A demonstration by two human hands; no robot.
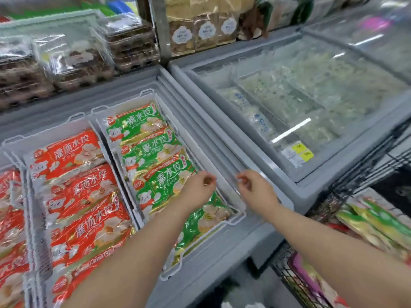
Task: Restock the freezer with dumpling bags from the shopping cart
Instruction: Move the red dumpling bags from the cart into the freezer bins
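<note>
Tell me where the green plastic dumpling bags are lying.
Head view, centre-left: green plastic dumpling bags lie in the white freezer basket right of the red dumpling bags, beneath the left hand.

My feed is bright and evenly lit from overhead, with almost no hard shadows. A ceiling tube shows as a white streak on the glass lid (291,130) of the right-hand freezer, with fainter streaks further back. The foil on the green bags (142,127) and red bags (73,152) throws small sparkling glare. The shelf packs (73,56) at the top look smeared and jagged. My view of the left hand (199,187) and right hand (253,190) is slightly soft. Straight edges bow toward the corners, and the cart (333,198) is blurred.
</note>
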